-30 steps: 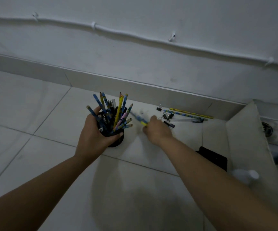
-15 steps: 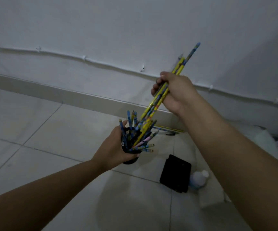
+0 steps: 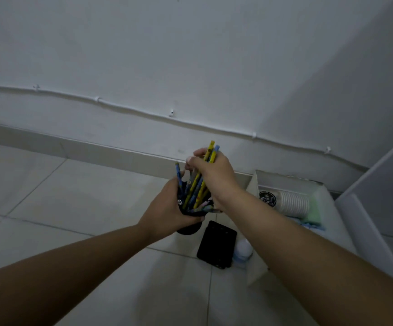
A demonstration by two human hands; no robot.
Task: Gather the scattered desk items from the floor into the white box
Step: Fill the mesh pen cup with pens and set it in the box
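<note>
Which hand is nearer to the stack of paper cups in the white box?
Right. The right hand, gripping pencils, is just left of the paper cups; the left hand, holding the pencil cup, sits farther left.

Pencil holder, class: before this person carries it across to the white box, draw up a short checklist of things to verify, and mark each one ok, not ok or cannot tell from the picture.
1. Left hand grips the black pencil holder round its side: ok.
2. Pencils in the right hand have their lower ends down in the holder: ok.
3. Right hand has let go of the pencils: not ok, its fingers are curled round them.
4. White box is open at the top: ok.
5. Room in the box beside the paper cups: cannot tell.
6. Black flat item and white bottle gathered: not ok, both lie on the floor.
</note>
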